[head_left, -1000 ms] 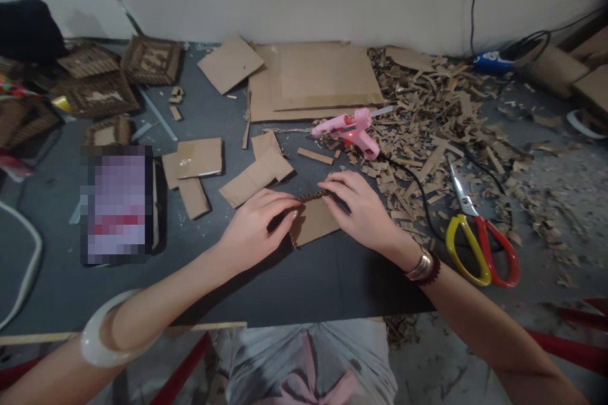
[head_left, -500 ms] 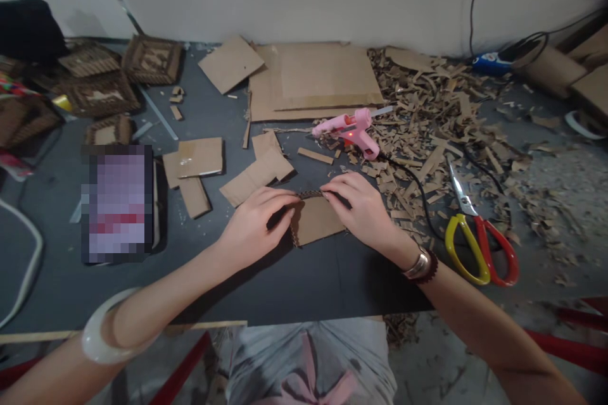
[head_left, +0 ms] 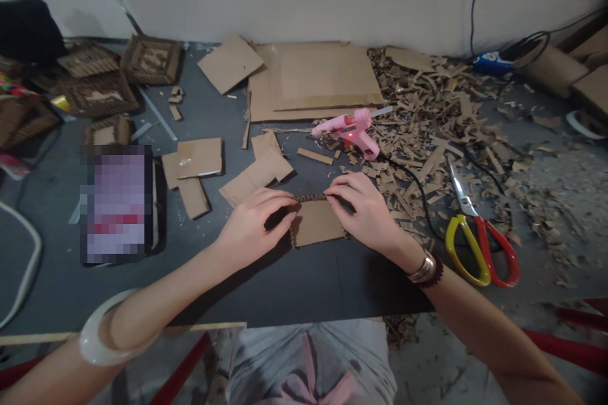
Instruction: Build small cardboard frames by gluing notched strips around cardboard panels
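A small cardboard panel point(head_left: 317, 224) lies on the dark table between my hands, with corrugated strips standing along its left and right edges. Across its far edge runs another corrugated cardboard strip point(head_left: 311, 198). My left hand point(head_left: 254, 221) pinches the strip's left end between thumb and fingers. At the right end, my right hand point(head_left: 363, 209) pinches the same strip. Beyond the hands a pink glue gun point(head_left: 354, 130) rests on its side, its small light glowing. Scissors point(head_left: 468, 221) with yellow and red handles lie to the right of my right hand.
Cardboard scraps point(head_left: 427, 114) cover the back right. Large cardboard sheets point(head_left: 327, 76) lie at the back centre. Loose cardboard pieces point(head_left: 200, 158) and a blurred-out device point(head_left: 118, 202) are on the left, below corrugated frames point(head_left: 152, 58). The glue gun's black cord passes near the scissors.
My right hand has slid slightly right along the far strip, and the gap between my hands has widened a little. More of the strip and the panel's right edge now show.
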A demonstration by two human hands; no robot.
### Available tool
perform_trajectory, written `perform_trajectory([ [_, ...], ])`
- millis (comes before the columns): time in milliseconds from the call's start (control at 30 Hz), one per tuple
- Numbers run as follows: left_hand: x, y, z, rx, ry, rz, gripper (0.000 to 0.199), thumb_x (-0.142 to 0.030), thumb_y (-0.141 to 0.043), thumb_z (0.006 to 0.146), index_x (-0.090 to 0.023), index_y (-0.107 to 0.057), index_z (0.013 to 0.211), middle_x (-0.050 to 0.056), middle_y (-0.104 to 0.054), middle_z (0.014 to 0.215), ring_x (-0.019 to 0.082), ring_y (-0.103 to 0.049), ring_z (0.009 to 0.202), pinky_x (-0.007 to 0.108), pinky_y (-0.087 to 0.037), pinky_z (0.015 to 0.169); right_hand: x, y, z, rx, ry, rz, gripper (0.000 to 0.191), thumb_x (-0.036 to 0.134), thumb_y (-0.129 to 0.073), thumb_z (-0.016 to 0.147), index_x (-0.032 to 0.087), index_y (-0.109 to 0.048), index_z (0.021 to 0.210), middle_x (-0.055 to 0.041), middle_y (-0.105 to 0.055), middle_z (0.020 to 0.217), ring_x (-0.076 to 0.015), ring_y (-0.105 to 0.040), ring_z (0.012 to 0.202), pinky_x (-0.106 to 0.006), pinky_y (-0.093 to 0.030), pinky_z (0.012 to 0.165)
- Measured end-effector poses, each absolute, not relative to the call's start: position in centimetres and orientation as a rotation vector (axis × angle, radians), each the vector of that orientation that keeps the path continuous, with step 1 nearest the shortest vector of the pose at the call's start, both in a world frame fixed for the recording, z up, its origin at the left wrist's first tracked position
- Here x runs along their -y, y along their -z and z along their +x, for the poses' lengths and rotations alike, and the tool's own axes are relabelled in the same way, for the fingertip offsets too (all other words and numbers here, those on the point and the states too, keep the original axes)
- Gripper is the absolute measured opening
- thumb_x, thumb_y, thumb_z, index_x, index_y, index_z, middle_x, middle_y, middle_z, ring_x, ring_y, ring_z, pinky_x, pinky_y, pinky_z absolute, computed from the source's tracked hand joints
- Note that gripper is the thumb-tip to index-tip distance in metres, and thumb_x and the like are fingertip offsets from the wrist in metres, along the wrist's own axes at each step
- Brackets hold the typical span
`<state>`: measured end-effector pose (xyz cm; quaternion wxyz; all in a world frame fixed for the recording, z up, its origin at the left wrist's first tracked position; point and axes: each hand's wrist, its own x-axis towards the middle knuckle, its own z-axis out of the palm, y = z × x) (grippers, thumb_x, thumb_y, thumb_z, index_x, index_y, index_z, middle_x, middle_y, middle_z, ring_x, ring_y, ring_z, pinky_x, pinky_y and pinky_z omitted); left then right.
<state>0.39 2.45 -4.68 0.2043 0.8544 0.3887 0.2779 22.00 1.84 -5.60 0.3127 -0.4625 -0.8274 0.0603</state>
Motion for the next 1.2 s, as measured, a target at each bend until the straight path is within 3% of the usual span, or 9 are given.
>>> perform_trajectory([
  [900,-2.57,4.54,0.41,-1.027,-0.766,2.480,0.020,-0.021,-0.049,0.089,-0.014,-0.068,0.090,0.007,-0.072,0.091,0.018,-0.063,0.083,0.034,-0.052,0.079,-1.91,5.63,21.89,2.256,-0.030,-1.185,0.015,0.009,-0.048,0.083,0.015,-0.060,0.077,-0.0083,-0.063,0.081,-0.0205,-0.052,0.085,-0.036,-0.051,0.080],
  [1200,-2.73,4.34,0.39,-1.007,-0.722,2.513,0.022,-0.020,-0.047,0.090,-0.014,-0.067,0.090,0.007,-0.073,0.090,0.017,-0.065,0.081,0.033,-0.052,0.078,-1.70,5.35,22.04,2.330,0.008,-1.236,0.018,0.010,-0.048,0.084,0.018,-0.060,0.073,-0.0083,-0.063,0.085,-0.0219,-0.048,0.090,-0.033,-0.051,0.074],
])
